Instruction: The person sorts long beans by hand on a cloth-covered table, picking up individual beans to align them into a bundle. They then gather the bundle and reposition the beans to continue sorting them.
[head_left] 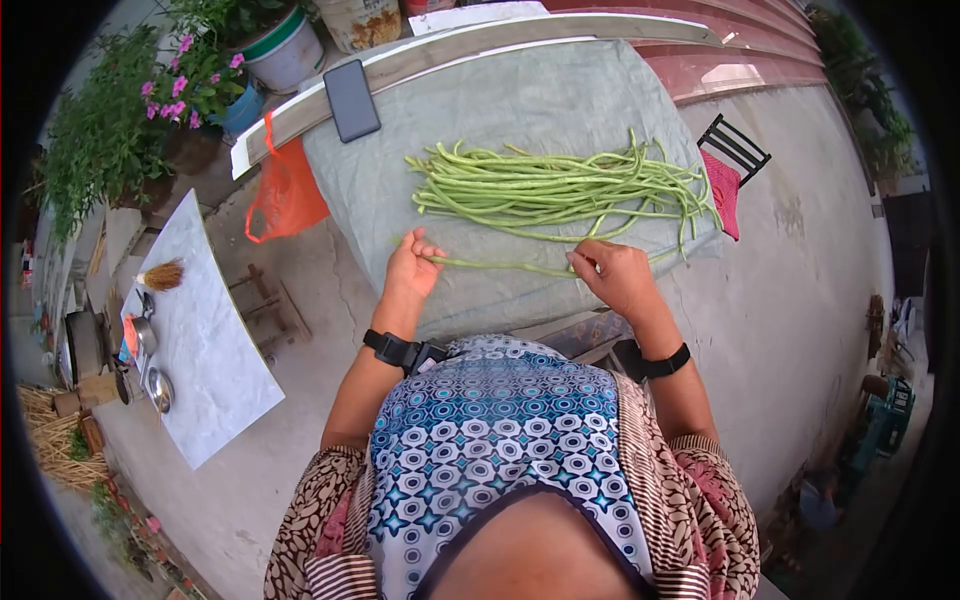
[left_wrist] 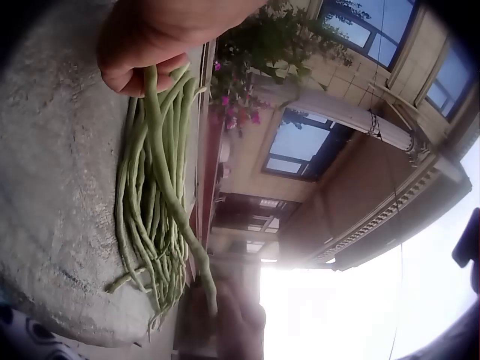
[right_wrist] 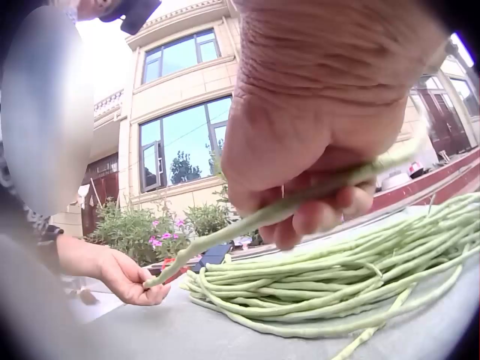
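One long green yardlong bean (head_left: 500, 265) stretches between the two hands, close in front of the bean pile. The left hand (head_left: 412, 265) pinches one end of it between thumb and fingers. Farther along, the right hand (head_left: 615, 275) grips the same bean with curled fingers; in the right wrist view the bean (right_wrist: 225, 234) passes under the palm and out past the hand. A heap of yardlong beans (head_left: 540, 185) lies lengthwise on the grey-green cloth (head_left: 350, 190) beyond both hands.
A black phone (head_left: 352, 100) lies at the cloth's far left edge, by a long pale board (head_left: 420, 57). An orange plastic bag (head_left: 290, 195) hangs at the left side. Left of that stands a white table (head_left: 215, 370) with a brush and metal bowls. A black-framed chair (head_left: 735, 150) stands right.
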